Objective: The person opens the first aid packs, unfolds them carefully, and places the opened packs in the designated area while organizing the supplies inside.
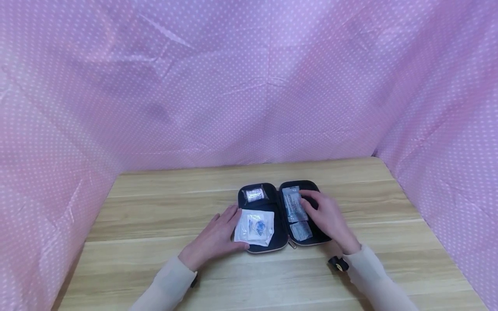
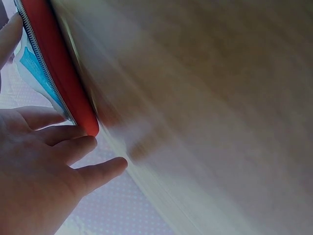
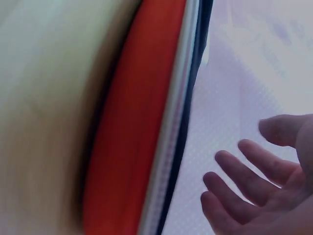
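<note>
An open zip case (image 1: pixel 278 233), black inside and red outside, lies spread out on the table. My left hand (image 1: pixel 218 235) rests against its left side, fingers extended along the edge and thumb at the near corner. Beside those fingers, a white packet with blue print (image 1: pixel 254 228) lies in the left half. My right hand (image 1: pixel 327 211) hovers over the right half with loosely bent fingers, the fingertips close over a long grey packet (image 1: pixel 294 205). In the right wrist view, this hand's fingers are spread and nothing shows between them, next to the case's red side (image 3: pixel 137 117).
A small clear-wrapped packet (image 1: pixel 254 195) sits at the top of the left half. Below the long grey packet is a smaller grey one (image 1: pixel 301 231). The zipper pull (image 1: pixel 292 244) hangs at the near hinge. Pink dotted cloth (image 1: pixel 249 86) surrounds the wooden table (image 1: pixel 155 216).
</note>
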The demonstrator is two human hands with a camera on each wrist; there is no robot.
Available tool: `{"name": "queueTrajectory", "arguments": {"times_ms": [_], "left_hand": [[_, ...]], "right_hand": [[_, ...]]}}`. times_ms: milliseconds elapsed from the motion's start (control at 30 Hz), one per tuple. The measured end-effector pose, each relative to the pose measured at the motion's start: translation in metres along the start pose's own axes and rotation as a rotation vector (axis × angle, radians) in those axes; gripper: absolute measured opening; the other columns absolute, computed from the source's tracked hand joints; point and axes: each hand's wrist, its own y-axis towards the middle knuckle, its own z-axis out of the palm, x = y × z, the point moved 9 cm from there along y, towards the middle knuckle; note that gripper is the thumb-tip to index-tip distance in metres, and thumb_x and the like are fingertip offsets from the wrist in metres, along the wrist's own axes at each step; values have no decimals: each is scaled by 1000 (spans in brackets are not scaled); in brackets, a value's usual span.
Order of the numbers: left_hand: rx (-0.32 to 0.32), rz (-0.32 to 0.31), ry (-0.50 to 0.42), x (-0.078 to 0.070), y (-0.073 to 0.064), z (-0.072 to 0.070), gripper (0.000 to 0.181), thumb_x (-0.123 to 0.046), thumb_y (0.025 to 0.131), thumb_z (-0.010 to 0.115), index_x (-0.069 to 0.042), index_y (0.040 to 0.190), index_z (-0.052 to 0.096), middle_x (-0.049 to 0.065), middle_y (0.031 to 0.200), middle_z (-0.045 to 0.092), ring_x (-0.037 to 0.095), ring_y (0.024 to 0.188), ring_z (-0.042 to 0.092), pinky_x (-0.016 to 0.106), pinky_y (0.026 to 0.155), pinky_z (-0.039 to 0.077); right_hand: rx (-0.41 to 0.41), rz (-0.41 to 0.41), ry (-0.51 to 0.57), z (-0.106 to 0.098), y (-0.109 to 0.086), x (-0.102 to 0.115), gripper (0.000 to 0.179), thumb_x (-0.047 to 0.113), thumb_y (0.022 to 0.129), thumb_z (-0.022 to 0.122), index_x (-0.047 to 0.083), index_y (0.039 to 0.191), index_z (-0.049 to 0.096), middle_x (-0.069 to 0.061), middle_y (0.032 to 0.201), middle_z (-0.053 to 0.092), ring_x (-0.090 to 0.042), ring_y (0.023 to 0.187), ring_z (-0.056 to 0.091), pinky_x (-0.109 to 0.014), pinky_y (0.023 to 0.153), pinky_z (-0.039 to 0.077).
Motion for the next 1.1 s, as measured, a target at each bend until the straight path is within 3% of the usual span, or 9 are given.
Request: {"name": "queueTrajectory", "arguments": {"times_ms": [333, 533, 833, 1100], "left_hand": [[12, -6, -12, 0, 1, -1, 103, -58, 86, 79, 2, 158, 36, 22, 167, 28, 35, 155, 25, 62, 120, 28], [4, 7, -29, 0, 0, -1, 105, -57, 83, 80, 2, 158, 36, 22, 166, 29, 37, 154, 27, 64, 119, 29], [25, -8, -33, 1, -1, 0, 105, -57, 85, 79, 2, 159, 34, 21, 168, 26, 35, 155, 24, 63, 120, 27], [17, 3, -23, 0, -1, -1, 106, -58, 84, 79, 2, 159, 34, 21, 167, 26, 35, 155, 24, 64, 119, 28]], "right_hand": [[-28, -118, 125, 16, -12, 39, 33, 24, 100, 71, 14, 132, 70, -7, 133, 70, -28, 123, 65, -55, 102, 52], [-7, -216, 142, 27, -16, 59, 35, 19, 98, 74, 10, 131, 70, -6, 134, 69, -27, 129, 62, -53, 107, 49], [171, -234, 63, 57, -16, 73, 45, 29, 95, 77, 11, 136, 67, -8, 141, 64, -30, 136, 56, -54, 110, 46], [310, -240, -16, 80, -18, 82, 54, 35, 93, 79, 9, 139, 64, -10, 139, 65, -26, 130, 60, -49, 108, 49]]}}
